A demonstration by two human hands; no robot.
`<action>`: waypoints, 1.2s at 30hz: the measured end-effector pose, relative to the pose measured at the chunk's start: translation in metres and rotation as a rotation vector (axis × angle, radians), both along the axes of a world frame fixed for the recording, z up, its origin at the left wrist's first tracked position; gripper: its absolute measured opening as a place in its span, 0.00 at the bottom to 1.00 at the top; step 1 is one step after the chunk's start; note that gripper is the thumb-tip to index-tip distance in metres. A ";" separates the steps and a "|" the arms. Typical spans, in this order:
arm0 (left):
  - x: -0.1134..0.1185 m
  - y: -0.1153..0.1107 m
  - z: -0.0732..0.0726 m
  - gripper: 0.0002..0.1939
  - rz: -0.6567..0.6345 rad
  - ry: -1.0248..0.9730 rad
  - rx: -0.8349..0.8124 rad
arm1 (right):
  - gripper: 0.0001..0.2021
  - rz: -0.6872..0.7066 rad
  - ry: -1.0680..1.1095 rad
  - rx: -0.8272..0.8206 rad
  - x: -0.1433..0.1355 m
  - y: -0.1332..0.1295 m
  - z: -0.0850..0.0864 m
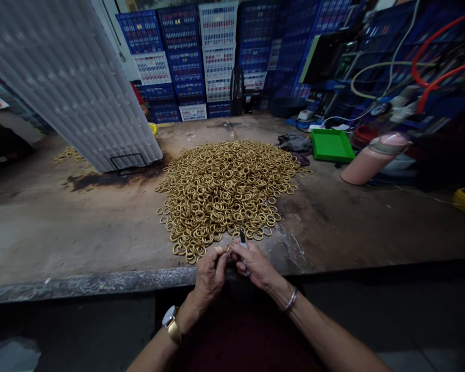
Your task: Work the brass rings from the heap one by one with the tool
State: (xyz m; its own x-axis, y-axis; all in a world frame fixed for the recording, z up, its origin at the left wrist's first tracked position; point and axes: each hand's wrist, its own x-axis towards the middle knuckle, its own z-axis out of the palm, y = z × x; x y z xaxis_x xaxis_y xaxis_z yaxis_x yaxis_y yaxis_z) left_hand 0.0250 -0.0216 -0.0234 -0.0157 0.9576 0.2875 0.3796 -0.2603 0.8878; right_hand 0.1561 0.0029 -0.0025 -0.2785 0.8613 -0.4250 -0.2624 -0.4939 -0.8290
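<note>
A large heap of brass-coloured rings [225, 186] lies on the worktable in front of me. At its near edge my left hand [210, 271] pinches a single ring [228, 248] between thumb and fingers; the fingers partly cover it. My right hand [256, 264] is closed around a slim grey tool with a black tip [243, 237], which points away from me. Its exact kind I cannot make out. The right fingertips meet the ring too, close beside my left thumb.
A tall stack of pale ribbed sheets [85, 88] stands at left in a black wire holder [127, 164]. To the right are a green tray [332, 145], a dark cloth [294, 142] and a pink cylinder [374, 160]. Blue and white crates [218, 23] line the back.
</note>
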 end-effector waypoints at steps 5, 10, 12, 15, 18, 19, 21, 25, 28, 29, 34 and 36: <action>0.002 -0.003 0.004 0.06 -0.050 -0.037 0.023 | 0.17 0.089 -0.025 0.057 -0.002 0.000 0.001; 0.006 -0.007 0.011 0.09 -0.098 -0.320 -0.250 | 0.16 0.051 -0.078 0.110 -0.003 0.001 -0.007; 0.007 -0.008 0.014 0.11 -0.109 -0.422 -0.386 | 0.16 0.015 -0.144 0.154 -0.004 0.001 -0.012; 0.006 -0.009 0.018 0.15 -0.144 -0.502 -0.527 | 0.14 0.016 -0.269 0.230 -0.005 0.002 -0.018; 0.004 -0.009 0.019 0.17 -0.162 -0.548 -0.595 | 0.13 0.037 -0.346 0.286 -0.006 0.003 -0.018; 0.003 -0.009 0.019 0.17 -0.169 -0.564 -0.613 | 0.12 0.044 -0.352 0.298 -0.006 0.003 -0.018; 0.002 -0.009 0.018 0.17 -0.180 -0.600 -0.639 | 0.12 0.049 -0.346 0.304 -0.006 0.004 -0.016; 0.001 -0.010 0.017 0.15 -0.187 -0.645 -0.640 | 0.12 0.047 -0.347 0.288 -0.006 0.006 -0.016; 0.000 -0.010 0.018 0.16 -0.188 -0.623 -0.629 | 0.09 0.005 -0.463 0.345 -0.004 0.009 -0.017; 0.000 -0.009 0.019 0.16 -0.183 -0.611 -0.624 | 0.08 -0.009 -0.528 0.384 -0.003 0.009 -0.017; -0.001 -0.005 0.024 0.17 -0.119 -0.529 -0.592 | 0.07 0.134 -0.839 0.720 0.003 0.001 -0.014; -0.001 -0.003 0.024 0.17 -0.096 -0.485 -0.565 | 0.06 0.242 -0.921 0.834 0.004 -0.003 -0.013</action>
